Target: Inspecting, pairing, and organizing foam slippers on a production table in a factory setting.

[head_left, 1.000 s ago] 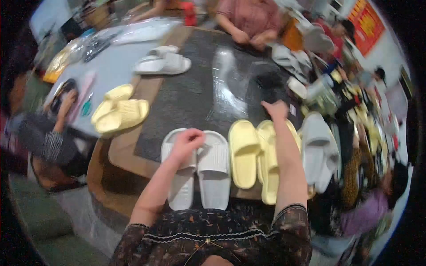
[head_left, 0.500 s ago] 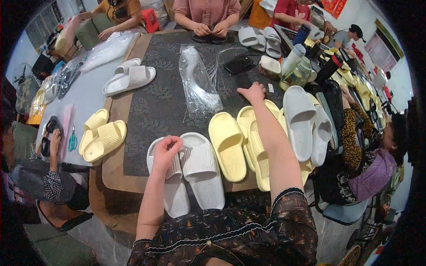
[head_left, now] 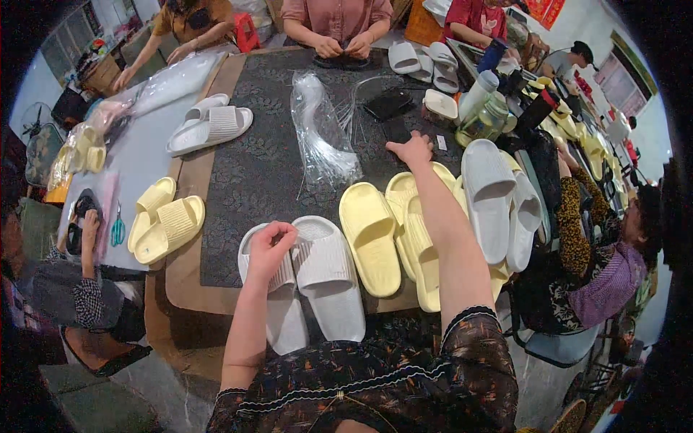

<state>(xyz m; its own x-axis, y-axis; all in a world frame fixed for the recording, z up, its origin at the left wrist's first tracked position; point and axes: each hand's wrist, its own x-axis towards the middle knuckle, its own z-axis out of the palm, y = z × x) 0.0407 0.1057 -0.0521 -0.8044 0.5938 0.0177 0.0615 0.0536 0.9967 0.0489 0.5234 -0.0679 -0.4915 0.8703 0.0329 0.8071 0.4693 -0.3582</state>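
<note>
My left hand [head_left: 270,250] hovers over a pair of light grey slippers, its thumb and fingers pinched together. Whatever is in that pinch, if anything, is too small to make out. The ribbed strap of the right-hand grey slipper [head_left: 326,257] shows beside it. My right hand [head_left: 412,150] reaches forward past the yellow slippers, thumb and fingers apart. Its fingertips are at a dark flat item [head_left: 395,132] that blends into the dark table cover; whether they touch it I cannot tell. A small white tag [head_left: 441,142] lies just right of this hand.
Yellow slippers [head_left: 370,238] and grey ones [head_left: 487,200] crowd the near edge. Mid-table lies a clear bag of thin translucent strands [head_left: 317,130]. Bottles [head_left: 485,119] and a lidded tub [head_left: 439,107] stand right. Teal scissors [head_left: 118,229] rest on the left table. Co-workers sit around.
My hands have stayed in place. At the far left, a co-worker's hands have moved, and a clear bag with yellow slippers now lies on the left table.
</note>
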